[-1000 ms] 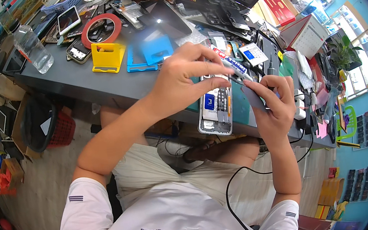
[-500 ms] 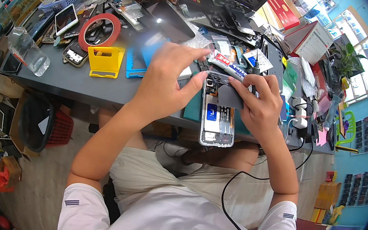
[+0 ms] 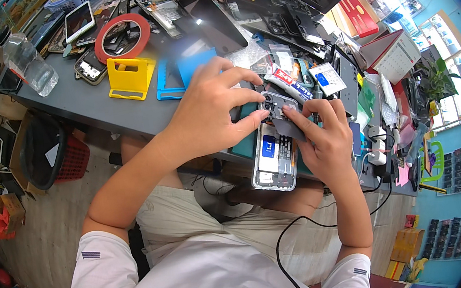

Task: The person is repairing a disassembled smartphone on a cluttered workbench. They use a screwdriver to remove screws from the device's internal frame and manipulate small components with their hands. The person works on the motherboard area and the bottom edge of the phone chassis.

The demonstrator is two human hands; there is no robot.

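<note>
An opened phone [image 3: 271, 165], its back off and its battery and inner parts showing, lies tilted between my hands, its lower end past the table's front edge. My left hand [image 3: 211, 108] is at its upper left corner, by the camera lenses. Thumb and index finger are apart there, with their tips at the phone's edge. My right hand [image 3: 326, 137] is closed, its index fingertip pressing on the phone's upper part beside a dark grey sheet [image 3: 288, 129]. A dark pen-like tool [image 3: 317, 92], partly hidden, sits among its bent fingers.
Beyond the phone lies a red, white and blue tube [image 3: 287, 83]. A yellow phone stand [image 3: 130, 78], red tape roll [image 3: 140, 30] and water bottle [image 3: 31, 65] stand left. A teal mat [image 3: 246, 136] is under the phone. A black cable [image 3: 279, 248] hangs by my right arm.
My left index finger has come down toward the thumb at the phone's corner. My right index fingertip has shifted left and down over the upper part. The phone sits slightly lower.
</note>
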